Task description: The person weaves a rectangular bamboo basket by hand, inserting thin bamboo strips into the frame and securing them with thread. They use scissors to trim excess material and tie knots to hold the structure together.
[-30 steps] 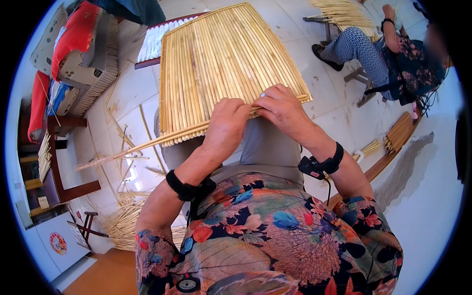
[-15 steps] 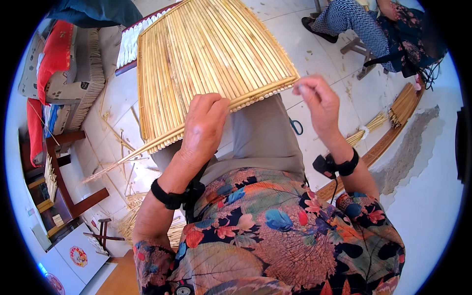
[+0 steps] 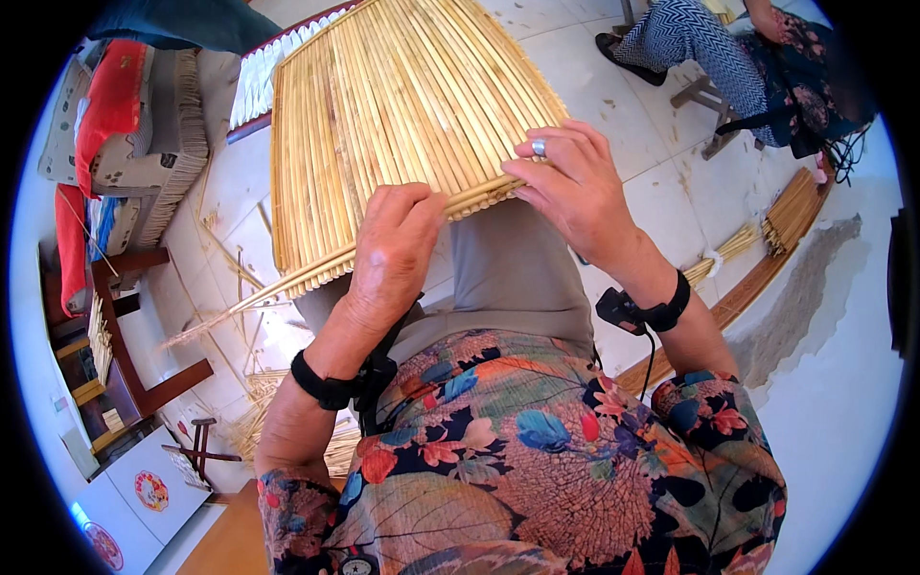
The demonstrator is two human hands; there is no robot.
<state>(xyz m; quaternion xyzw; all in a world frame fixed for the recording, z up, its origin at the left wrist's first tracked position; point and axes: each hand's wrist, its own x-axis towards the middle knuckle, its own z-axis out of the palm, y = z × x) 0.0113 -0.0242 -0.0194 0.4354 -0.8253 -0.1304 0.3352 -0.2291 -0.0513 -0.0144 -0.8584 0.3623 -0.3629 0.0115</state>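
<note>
Right hand [image 3: 573,182]: returned to the stalk mat [image 3: 412,105], pinching its near edge.
Left hand [image 3: 391,251]: gripping that edge too.
Mat position: above the lap [image 3: 513,273], stalks' long axes pointing forward, leaning left.

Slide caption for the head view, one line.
Left hand and right hand on the near edge of a yellow stalk mat above grey trousers, loose stalks on the floor.

Pale tiled floor [image 3: 565,67], loose straw-coloured stalks [image 3: 261,391], wooden stool [image 3: 692,93]
</note>
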